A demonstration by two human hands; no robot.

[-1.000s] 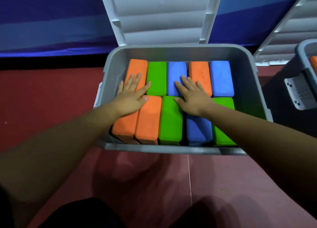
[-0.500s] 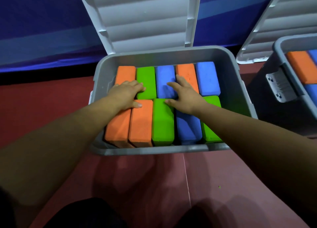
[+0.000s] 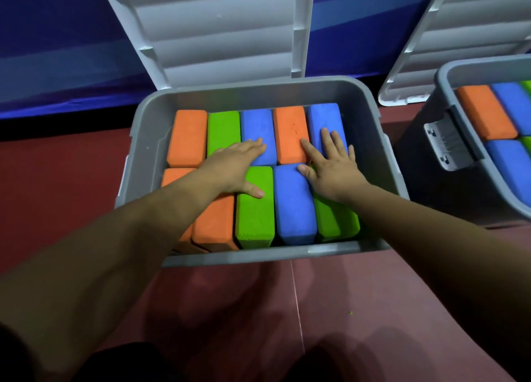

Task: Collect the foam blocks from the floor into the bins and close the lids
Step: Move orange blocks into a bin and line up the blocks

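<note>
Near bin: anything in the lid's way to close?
Yes. The left hand and right hand lie flat on the blocks inside the bin, forearms crossing its front rim, under the path of the upright lid. The blocks themselves appear to sit below the rim.

Found blocks [image 3: 255,209] in two rows inside a bin [image 3: 258,256] on the floor [image 3: 344,310], lid [image 3: 224,31] upright behind, second bin [image 3: 482,62] to its right.
</note>
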